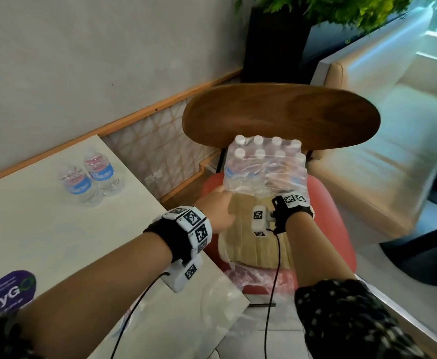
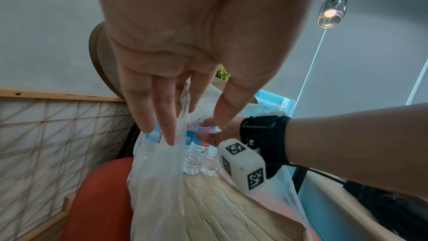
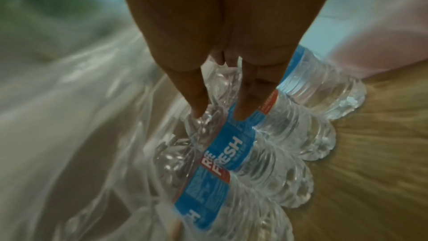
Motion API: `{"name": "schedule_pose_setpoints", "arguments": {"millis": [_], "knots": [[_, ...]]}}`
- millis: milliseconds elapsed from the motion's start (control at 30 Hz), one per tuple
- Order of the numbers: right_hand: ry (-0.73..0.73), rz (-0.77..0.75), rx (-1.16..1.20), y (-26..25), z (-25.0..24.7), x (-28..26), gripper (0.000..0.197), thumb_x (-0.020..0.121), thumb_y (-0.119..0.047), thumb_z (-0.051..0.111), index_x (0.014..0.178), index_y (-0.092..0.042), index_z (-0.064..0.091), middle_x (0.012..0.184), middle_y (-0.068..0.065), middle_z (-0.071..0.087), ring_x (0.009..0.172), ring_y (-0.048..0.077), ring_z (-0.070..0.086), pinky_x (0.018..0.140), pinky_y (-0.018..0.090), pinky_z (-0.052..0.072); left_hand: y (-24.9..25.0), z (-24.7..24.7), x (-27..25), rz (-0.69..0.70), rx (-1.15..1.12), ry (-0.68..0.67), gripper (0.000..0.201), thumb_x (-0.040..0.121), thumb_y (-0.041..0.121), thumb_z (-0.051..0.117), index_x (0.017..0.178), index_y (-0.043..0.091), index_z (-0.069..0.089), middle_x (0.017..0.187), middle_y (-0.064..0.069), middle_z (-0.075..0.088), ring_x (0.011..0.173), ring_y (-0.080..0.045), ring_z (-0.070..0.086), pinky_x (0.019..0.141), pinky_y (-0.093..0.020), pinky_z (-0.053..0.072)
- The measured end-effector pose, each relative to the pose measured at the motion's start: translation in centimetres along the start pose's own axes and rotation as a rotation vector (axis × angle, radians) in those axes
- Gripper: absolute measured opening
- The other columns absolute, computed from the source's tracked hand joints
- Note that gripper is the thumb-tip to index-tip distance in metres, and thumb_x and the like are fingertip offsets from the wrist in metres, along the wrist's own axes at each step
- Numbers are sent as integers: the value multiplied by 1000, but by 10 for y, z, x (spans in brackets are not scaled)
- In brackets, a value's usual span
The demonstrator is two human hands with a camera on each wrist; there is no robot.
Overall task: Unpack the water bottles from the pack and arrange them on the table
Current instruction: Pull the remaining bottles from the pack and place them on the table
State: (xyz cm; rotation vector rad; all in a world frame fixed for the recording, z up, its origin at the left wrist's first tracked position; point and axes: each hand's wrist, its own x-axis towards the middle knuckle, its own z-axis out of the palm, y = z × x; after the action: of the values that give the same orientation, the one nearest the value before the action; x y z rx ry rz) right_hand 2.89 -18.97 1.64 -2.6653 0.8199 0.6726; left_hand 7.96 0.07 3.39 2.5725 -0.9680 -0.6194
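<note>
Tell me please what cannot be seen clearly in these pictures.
- Right hand: in the head view the plastic wrap hides its fingers.
- Number of bottles in the pack: the crumpled wrap blurs the nearer rows.
- Labels of the two bottles on the table: too small to read whole.
- Purple sticker: cut off by the frame edge.

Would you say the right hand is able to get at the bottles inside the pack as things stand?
Probably yes. The left hand holds the torn plastic wrap aside, and the right hand is already inside the opening, its fingertips at the nearest bottle. Nothing visible blocks a grip.
</note>
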Motion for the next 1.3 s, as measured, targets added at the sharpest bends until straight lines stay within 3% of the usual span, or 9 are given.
{"name": "schedule_pose_setpoints", "arguments": {"millis": [133,233,400,567,700,867,1067,1200,1300], "knots": [[18,42,100,1,-6,8,63,84,-15,68,140,-20,39,101,3,64,69,15,54,37,16,38,1,1,2,0,-26,-9,61,90,23,55,145,13,31,149,-2,29,132,-21,40,107,-33,37],[53,55,5,10,4,-4,68,82,-22,70,142,-22,38,127,1,57,101,21,59,72,28,54,4,2,6,-12,-16,-29,59,90,24,55,144,13,34,148,-3,30,132,-22,40,108,-36,37],[43,-55,288,0,28,-2,51,102,-27,34,150,-21,17,156,2,20,141,22,25,113,31,21,9,9,11,-5,-9,-69,54,88,28,58,139,29,42,130,-4,35,110,-24,53,92,-37,50],[-109,-23,519,-11,38,-12,59,93,-58,38,136,-19,46,132,3,55,122,21,50,100,27,32,19,11,19,-20,48,-34,45,83,35,65,123,20,51,121,-3,34,90,-22,53,80,-33,48],[-95,-78,694,-14,29,-21,44,86,-58,52,106,-21,64,104,-3,65,102,15,56,88,27,35,16,11,26,-50,48,-14,57,85,38,64,136,20,46,130,-6,38,110,-27,55,91,-34,46],[-95,-180,1167,-16,22,-2,14,87,-1,55,80,-11,62,81,7,59,73,19,56,82,37,51,8,5,27,-58,3,48,52,86,51,57,134,33,46,133,-3,44,110,-25,55,89,-37,48],[-139,-64,644,-13,34,44,35,98,-25,45,131,-12,46,135,7,45,132,27,40,106,32,33,-1,4,25,-34,13,3,48,85,53,54,129,35,47,129,0,43,101,-22,57,81,-35,50],[-20,56,734,-7,16,47,51,97,-3,45,143,5,26,150,17,30,137,30,33,62,0,44,-4,-1,23,-4,68,-42,45,83,51,57,124,32,50,122,0,44,95,-20,56,72,-29,44],[15,-13,403,1,25,88,86,86,-24,60,146,-42,1,156,-3,19,138,26,31,106,26,37,-6,-1,21,-2,70,-22,41,83,50,59,117,30,51,116,2,40,90,-20,55,70,-30,43]]}}
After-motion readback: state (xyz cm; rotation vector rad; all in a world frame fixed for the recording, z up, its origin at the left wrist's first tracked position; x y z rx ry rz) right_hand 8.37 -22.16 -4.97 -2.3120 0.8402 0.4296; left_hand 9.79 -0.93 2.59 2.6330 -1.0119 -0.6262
